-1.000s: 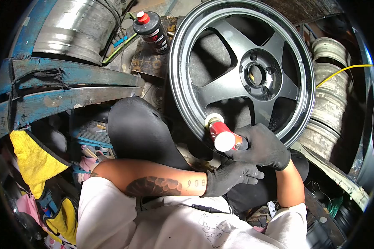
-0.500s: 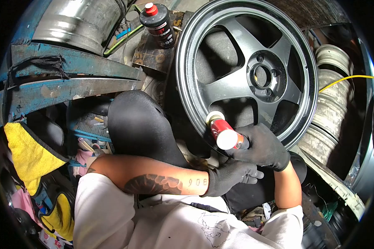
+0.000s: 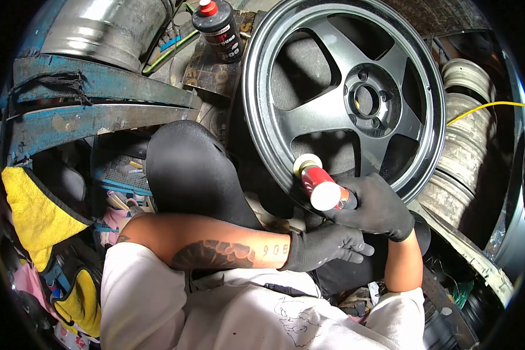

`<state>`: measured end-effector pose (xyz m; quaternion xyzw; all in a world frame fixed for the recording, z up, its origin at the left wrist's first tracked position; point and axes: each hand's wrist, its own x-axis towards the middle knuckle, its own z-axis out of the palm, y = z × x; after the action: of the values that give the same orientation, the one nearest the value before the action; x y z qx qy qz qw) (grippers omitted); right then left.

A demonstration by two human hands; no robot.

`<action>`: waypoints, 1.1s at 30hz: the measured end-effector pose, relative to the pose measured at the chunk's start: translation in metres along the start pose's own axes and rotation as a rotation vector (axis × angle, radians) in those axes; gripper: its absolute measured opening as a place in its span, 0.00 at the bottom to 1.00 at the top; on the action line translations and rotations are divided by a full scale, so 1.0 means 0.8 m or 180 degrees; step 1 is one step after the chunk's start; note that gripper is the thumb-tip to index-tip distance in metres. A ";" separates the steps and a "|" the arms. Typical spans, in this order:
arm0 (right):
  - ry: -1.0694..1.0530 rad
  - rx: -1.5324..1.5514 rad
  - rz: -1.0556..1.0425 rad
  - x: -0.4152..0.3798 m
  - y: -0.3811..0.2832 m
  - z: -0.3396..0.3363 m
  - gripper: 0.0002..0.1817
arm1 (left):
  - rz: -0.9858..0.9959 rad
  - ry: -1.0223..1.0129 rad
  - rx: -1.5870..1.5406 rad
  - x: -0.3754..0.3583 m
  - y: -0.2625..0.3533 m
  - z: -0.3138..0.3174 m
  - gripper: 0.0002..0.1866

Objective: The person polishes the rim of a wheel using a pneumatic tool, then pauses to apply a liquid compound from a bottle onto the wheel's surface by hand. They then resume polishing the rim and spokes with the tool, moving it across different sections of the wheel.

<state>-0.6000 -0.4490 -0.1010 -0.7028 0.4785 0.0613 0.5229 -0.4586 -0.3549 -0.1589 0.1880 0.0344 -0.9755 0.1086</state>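
A dark grey five-spoke wheel rim (image 3: pixel 318 116) stands propped in front of me, its face tilted up. My right hand (image 3: pixel 379 208), in a black glove, is closed around a small red polisher (image 3: pixel 319 179) with a white end cap. The polisher's round cream pad (image 3: pixel 307 163) is at the lower left inner lip of the rim. Just below, my left hand (image 3: pixel 331 247), also gloved in black, is close under the right one. Its fingers reach rightward, loosely bent and slightly apart, and I see nothing in them.
A black compound bottle (image 3: pixel 220 38) with a red cap stands on a dark board (image 3: pixel 210 79) at the upper left. Blue metal beams (image 3: pixel 111 81) run along the left, near yellow cloths (image 3: pixel 38 216). Bare metal wheel barrels (image 3: pixel 464 131) and a yellow cable (image 3: pixel 490 105) are at right.
The polisher and my right hand have shifted slightly right and down along the rim's lip. My left fingers have straightened a little. The whole view has shifted slightly.
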 end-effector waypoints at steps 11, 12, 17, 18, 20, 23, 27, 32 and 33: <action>0.0079 0.0409 -0.0091 0.020 0.011 0.013 0.21 | 0.0396 0.0229 0.0302 -0.014 0.008 -0.004 0.21; 0.0060 0.0366 -0.0112 0.016 0.014 0.012 0.21 | 0.0420 0.0148 0.0460 -0.014 0.007 -0.005 0.21; 0.0028 0.0184 -0.0133 -0.009 0.036 0.011 0.22 | -0.0006 -0.0072 0.0577 -0.011 0.018 0.010 0.19; 0.0029 0.0183 -0.0106 -0.012 0.040 0.012 0.22 | 0.0053 -0.0246 0.0850 -0.011 0.019 0.012 0.19; 0.0049 0.0177 -0.0030 -0.021 0.049 0.013 0.22 | -0.0076 -0.0340 0.0974 -0.006 0.017 0.009 0.23; 0.0047 0.0322 -0.0058 -0.034 0.044 0.005 0.22 | 0.0051 -0.0707 0.0636 0.006 -0.002 -0.009 0.28; -0.0009 0.0063 -0.0055 -0.040 0.044 0.005 0.18 | -0.0186 -0.0466 0.0233 0.008 -0.005 -0.004 0.33; 0.0145 -0.0193 -0.0393 -0.038 0.055 0.011 0.15 | -0.0813 -0.0149 0.0306 0.005 0.002 -0.006 0.34; 0.0264 -0.0064 -0.0415 -0.037 0.055 0.013 0.17 | -0.0796 -0.0103 0.0380 0.002 0.002 -0.006 0.33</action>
<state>-0.6440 -0.4226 -0.1179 -0.7396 0.4524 0.0028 0.4984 -0.4582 -0.3566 -0.1643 0.1727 -0.0023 -0.9847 -0.0247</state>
